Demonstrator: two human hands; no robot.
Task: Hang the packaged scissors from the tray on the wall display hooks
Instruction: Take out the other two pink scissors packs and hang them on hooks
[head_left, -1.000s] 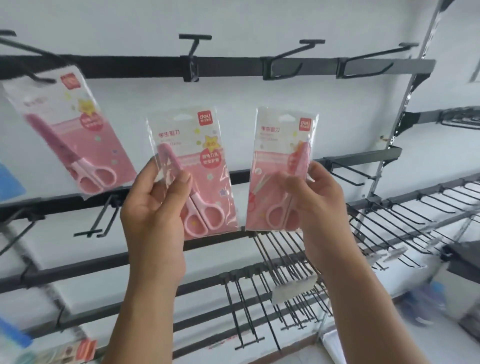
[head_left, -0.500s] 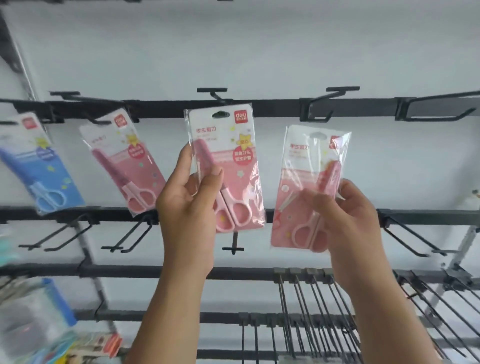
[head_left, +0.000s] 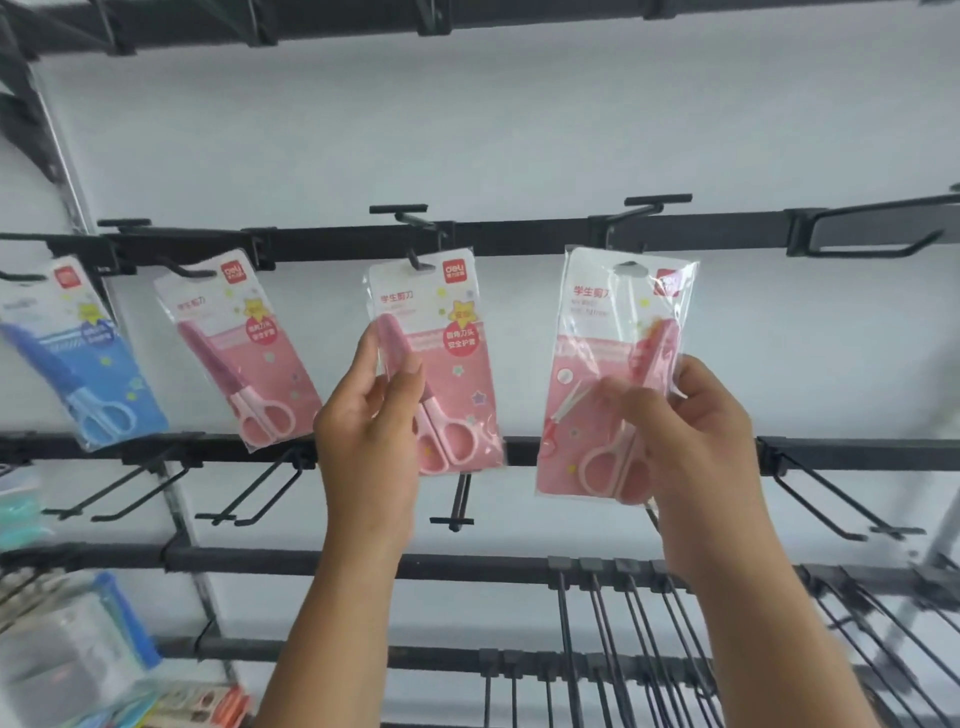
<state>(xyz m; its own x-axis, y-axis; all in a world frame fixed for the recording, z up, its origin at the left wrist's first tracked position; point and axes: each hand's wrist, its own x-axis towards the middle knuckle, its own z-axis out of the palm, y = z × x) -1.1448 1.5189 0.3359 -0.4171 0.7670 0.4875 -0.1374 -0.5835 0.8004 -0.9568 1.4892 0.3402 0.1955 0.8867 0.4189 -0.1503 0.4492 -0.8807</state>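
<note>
My left hand (head_left: 366, 431) grips a pink packaged scissors (head_left: 447, 332) by its left edge; the pack's top hole sits at the tip of a black hook (head_left: 415, 254) on the upper rail. My right hand (head_left: 680, 431) holds a second pink packaged scissors (head_left: 613, 338) upright, its hang hole just below another hook (head_left: 644, 208) and apart from it. Two packs hang to the left: a pink one (head_left: 234, 343) and a blue one (head_left: 78, 348).
Black rails cross the white wall at several heights. An empty loop hook (head_left: 872, 234) is at the upper right. Long empty hooks (head_left: 623, 649) stick out of the lower rails. Blurred packaged goods (head_left: 67, 649) sit at the lower left beside a grey upright (head_left: 67, 182).
Both hands have lifted their packs toward the upper rail. The left pack's hole has reached its hook tip, and the right pack has risen close under the neighbouring hook.
</note>
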